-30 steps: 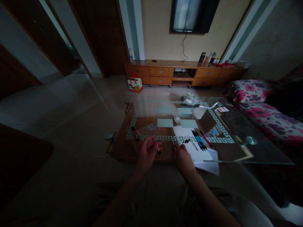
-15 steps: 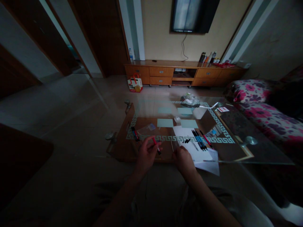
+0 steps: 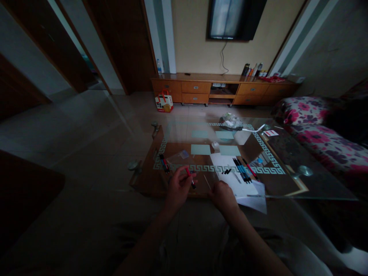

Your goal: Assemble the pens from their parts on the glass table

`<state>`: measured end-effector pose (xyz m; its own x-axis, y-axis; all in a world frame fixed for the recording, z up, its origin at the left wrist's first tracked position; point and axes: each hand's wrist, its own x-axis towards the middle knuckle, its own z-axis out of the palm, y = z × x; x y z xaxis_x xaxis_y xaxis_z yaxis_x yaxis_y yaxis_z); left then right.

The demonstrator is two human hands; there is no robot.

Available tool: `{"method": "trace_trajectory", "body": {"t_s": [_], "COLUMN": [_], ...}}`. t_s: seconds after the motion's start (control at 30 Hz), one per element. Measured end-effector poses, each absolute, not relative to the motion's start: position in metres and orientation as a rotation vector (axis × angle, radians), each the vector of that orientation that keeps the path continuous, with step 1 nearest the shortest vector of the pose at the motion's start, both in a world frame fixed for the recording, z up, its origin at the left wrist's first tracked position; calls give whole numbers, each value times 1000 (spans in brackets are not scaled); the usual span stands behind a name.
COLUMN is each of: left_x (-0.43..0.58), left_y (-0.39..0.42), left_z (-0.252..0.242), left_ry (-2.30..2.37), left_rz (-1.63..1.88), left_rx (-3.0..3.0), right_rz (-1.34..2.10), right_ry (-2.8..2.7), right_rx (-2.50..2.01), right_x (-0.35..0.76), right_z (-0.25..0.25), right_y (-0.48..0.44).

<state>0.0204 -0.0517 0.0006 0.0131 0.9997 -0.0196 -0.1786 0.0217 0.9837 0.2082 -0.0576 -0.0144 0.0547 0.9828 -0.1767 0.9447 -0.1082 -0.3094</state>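
Observation:
Between the fingers of my left hand [image 3: 176,188] is a red pen [image 3: 188,172] with a dark lower end, held at a slant over the table's near edge. My right hand [image 3: 224,196] is closed on a thin pale rod [image 3: 206,180], perhaps a pen refill, which points up and left. The rod and the pen are apart. Just beyond my right hand, white paper [image 3: 244,188] carries small black pieces [image 3: 227,171], several blue and black pens [image 3: 242,170] and a red pen [image 3: 250,169]. More pens [image 3: 164,164] lie left of my left hand.
The glass table [image 3: 324,188] has a patterned border. On it are a clear plastic sleeve [image 3: 175,157], a small white round object [image 3: 215,145], a crumpled plastic bag [image 3: 231,122] and a red-and-white card [image 3: 270,133]. A flowered sofa [image 3: 330,138] stands at the right.
The thin rod in my right hand has swung to lean further left, and that hand has shifted slightly down. My left hand and the red pen stay nearly where they were.

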Motion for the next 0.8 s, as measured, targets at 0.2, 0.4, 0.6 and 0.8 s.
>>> {"method": "trace_trajectory", "body": {"t_s": [0.2, 0.4, 0.6, 0.8], "left_x": [21, 20, 21, 22], "left_y": [-52, -52, -53, -53], "left_z": [1, 1, 2, -2], "left_ry": [1077, 1073, 1077, 1071], "left_rz": [1262, 1252, 1247, 1221], "left_rx": [1072, 1075, 1081, 1093], "right_rz": [511, 503, 529, 632], "right_ry": [-2008, -1847, -1767, -1658], "right_rx": [-2173, -1945, -1757, -1674], "right_x": [207, 202, 198, 198], "right_z": [-14, -7, 2, 3], "right_y": [-58, -57, -57, -56]}}
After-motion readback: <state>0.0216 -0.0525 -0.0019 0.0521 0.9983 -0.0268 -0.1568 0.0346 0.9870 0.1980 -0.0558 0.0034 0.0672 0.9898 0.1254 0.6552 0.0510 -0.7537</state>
